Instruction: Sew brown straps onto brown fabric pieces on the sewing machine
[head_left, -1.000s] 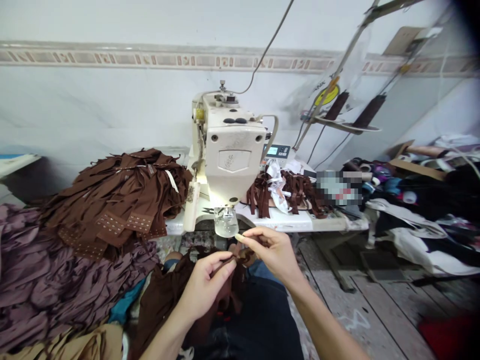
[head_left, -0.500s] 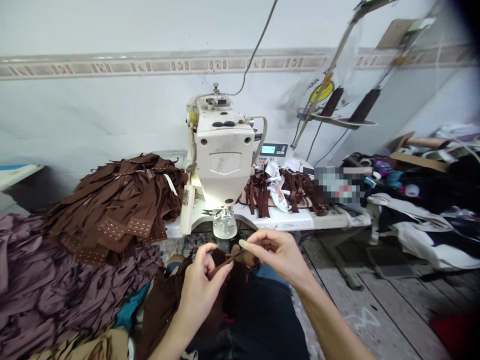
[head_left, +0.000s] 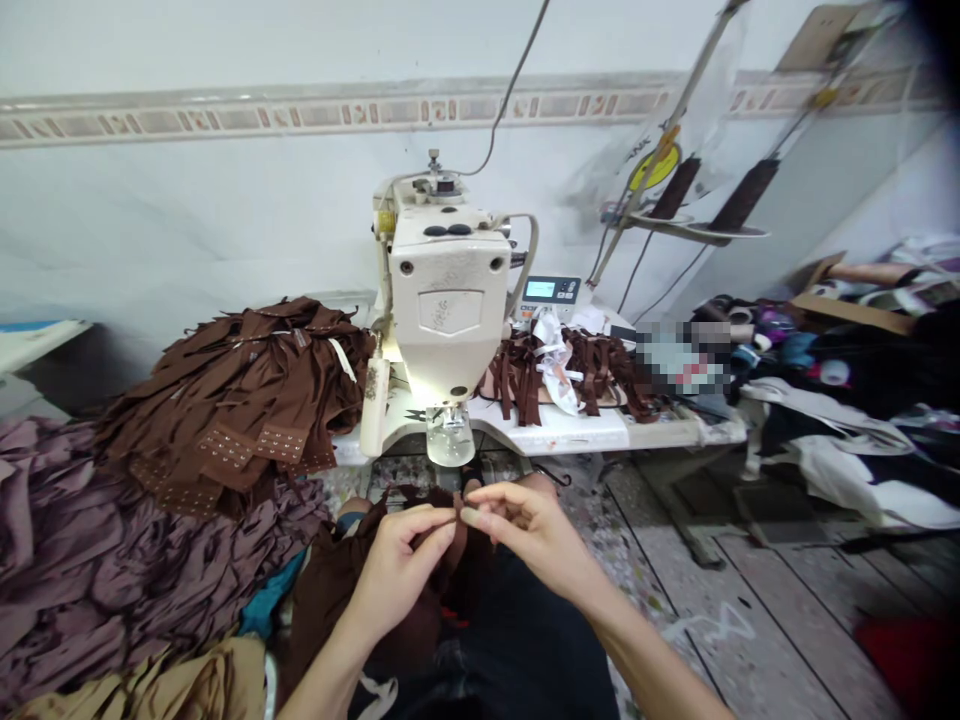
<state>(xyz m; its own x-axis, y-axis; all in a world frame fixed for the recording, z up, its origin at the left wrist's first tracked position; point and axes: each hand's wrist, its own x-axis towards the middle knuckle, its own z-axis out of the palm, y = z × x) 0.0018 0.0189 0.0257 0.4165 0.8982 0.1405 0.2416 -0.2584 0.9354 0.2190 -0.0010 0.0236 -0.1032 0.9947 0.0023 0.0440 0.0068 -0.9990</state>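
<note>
My left hand point(head_left: 401, 565) and my right hand point(head_left: 525, 530) meet in front of me, above my lap. Both pinch the same narrow brown fabric strap point(head_left: 450, 520), fingertips almost touching. More brown fabric point(head_left: 337, 590) hangs from the strap down over my lap. Just beyond the hands stands a cream sewing machine point(head_left: 446, 300), its clear presser guard point(head_left: 450, 438) right above them.
A pile of brown hook-and-eye pieces point(head_left: 240, 400) lies left of the machine, with mauve fabric point(head_left: 112, 590) heaped below it. Brown straps and white tape point(head_left: 566, 375) lie on the white table point(head_left: 600, 432) at right. Thread cones point(head_left: 739, 205) stand behind. Clutter point(head_left: 847, 400) fills the right side.
Both hands have dropped lower and closer together; the right hand moved left until its fingertips meet the left hand's on the strap. The camera tilted slightly.
</note>
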